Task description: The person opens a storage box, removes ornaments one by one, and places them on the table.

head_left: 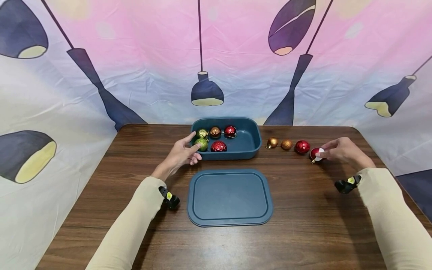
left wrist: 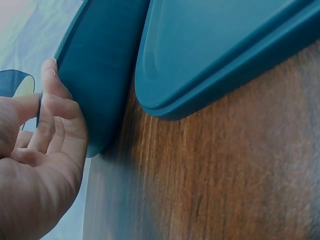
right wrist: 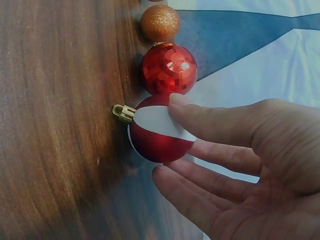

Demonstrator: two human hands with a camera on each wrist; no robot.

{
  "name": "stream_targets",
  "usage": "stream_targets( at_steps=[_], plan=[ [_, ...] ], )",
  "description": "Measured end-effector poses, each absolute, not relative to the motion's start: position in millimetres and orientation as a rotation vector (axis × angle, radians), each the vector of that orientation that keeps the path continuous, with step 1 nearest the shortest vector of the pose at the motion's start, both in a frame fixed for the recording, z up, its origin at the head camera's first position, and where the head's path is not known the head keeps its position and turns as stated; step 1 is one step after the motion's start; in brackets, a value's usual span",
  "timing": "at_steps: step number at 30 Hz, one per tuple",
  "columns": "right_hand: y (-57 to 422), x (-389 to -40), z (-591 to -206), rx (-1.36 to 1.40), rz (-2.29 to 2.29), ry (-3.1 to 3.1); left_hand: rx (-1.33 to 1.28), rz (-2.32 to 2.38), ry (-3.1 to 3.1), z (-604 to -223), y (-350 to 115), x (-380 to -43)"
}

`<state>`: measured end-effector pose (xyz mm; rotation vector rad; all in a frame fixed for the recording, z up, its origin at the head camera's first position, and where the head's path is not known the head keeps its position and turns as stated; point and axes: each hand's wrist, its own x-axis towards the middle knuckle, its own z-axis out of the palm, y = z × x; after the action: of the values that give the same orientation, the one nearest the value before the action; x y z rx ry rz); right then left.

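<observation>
My right hand (head_left: 341,150) holds a red-and-white Christmas bauble (right wrist: 160,137) with a gold cap, thumb on its white band and fingertips at the opposite side. Beside it sits a shiny red bauble (head_left: 302,146); a glittery orange one (head_left: 286,144) and a gold one (head_left: 272,142) continue the row leftward. My left hand (head_left: 180,153) is at the left end of a dark blue box (head_left: 248,140), index finger extended and thumb overlapping a green bauble (head_left: 201,144). Also inside are a yellow-green bauble (head_left: 202,134), a brown one (head_left: 215,132) and two red ones (head_left: 218,146).
A flat dark blue lid (head_left: 230,197) lies on the wooden table (head_left: 303,225), just in front of the box. Behind the table's back edge hangs a fabric backdrop (head_left: 152,56) printed with lamps. Each wrist carries a small black camera (head_left: 345,185).
</observation>
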<state>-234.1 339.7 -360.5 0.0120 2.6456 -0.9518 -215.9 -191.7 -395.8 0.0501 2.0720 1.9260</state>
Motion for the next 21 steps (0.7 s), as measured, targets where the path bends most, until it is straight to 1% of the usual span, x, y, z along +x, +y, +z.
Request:
stream_targets(
  at_steps=[12,16,21],
  plan=[
    [342.1,-242.6,-336.0,0.037,-0.974,2.674,0.043,1.943,2.055,-396.6,-191.8,-216.6],
    [330.4,-244.6,-326.4,0.024,-0.938,2.673,0.033,1.937,2.055,-396.3,-191.5,-216.6],
    [304.6,-243.1,-318.2,-0.034,-0.868,2.723,0.001,1.926,2.049,-395.3,-190.6,-217.1]
  ],
)
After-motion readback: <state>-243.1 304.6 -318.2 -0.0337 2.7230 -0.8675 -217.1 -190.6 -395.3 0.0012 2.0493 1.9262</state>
